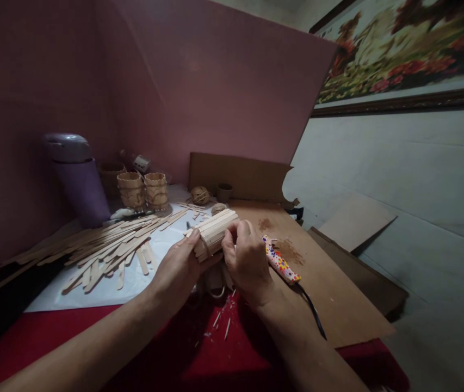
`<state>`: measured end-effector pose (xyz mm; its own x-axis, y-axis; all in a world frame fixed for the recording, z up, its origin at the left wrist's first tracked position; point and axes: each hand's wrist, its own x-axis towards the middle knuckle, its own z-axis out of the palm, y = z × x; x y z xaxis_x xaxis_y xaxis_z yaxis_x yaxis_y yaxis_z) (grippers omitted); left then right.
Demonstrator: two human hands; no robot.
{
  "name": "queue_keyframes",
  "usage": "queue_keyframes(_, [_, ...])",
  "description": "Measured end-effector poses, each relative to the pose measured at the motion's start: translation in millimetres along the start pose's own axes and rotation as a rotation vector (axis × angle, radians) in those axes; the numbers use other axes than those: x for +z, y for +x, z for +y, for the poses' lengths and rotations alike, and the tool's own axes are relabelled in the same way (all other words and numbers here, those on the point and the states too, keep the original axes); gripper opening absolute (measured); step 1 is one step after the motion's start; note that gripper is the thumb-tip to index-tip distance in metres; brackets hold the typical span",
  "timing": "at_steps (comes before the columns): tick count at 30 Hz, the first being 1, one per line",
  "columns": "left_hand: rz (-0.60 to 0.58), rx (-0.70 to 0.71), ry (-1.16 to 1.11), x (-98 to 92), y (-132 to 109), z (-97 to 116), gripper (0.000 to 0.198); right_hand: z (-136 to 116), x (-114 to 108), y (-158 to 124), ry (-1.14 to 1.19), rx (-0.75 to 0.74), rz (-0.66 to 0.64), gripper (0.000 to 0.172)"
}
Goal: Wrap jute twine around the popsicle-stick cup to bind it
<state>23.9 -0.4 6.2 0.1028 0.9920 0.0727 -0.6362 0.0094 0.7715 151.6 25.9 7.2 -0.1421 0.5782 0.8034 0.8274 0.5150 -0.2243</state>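
Wooden craft-stick cylinder [216, 232], visible side seemingly covered, is sitting mid-frame.
Left hand [179, 262] is clamping it; right hand [248, 260] is curling alongside, hold unclear; loose sticks [129, 242] are remaining centre-left.

Relative to the stick cylinder [216, 230]: loose sticks [111, 251] are lying left, on a sheet [48, 299]; two cups [156, 191] are standing behind and left; a twine ball [200, 195] is resting behind; a corded tool [281, 262] is lying right, on a cardboard panel [338, 305].

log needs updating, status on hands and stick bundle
Left hand gripping wooden stick bundle. Right hand at its right end, hold unclear. Speckled corded tool to the right, nothing visibly blocking.
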Motion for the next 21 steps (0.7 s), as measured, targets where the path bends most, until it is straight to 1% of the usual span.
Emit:
queue_keyframes(2, [0.016,-0.013,-0.032,0.4,0,1,0.029,-3,-3,-1,0.060,0.019,0.021,0.015])
queue_keyframes(3, [0.031,-0.021,-0.046,0.1,1,2,0.027,-5,-4,-1,0.099,0.019,0.008,0.015])
queue_keyframes(6, [0.054,-0.040,-0.088,-2.9,4,2,0.023,-10,-7,-4,0.185,-0.035,-0.082,0.013])
queue_keyframes(10, [0.049,-0.020,-0.101,-7.3,7,0,0.019,-12,-8,-5,0.200,-0.097,-0.158,0.011])
queue_keyframes(15, [0.035,0.025,0.005,-3.9,1,-1,0.024,-11,-6,-6,0.125,-0.162,-0.195,0.011])
queue_keyframes(19, [0.011,0.045,0.038,0.1,-4,-1,0.038,-11,-2,-8,0.016,-0.218,-0.180,0.013])
queue_keyframes(21, [-0.006,0.036,0.057,0.4,-4,-2,0.037,-11,0,-8,-0.033,-0.227,-0.165,0.016])
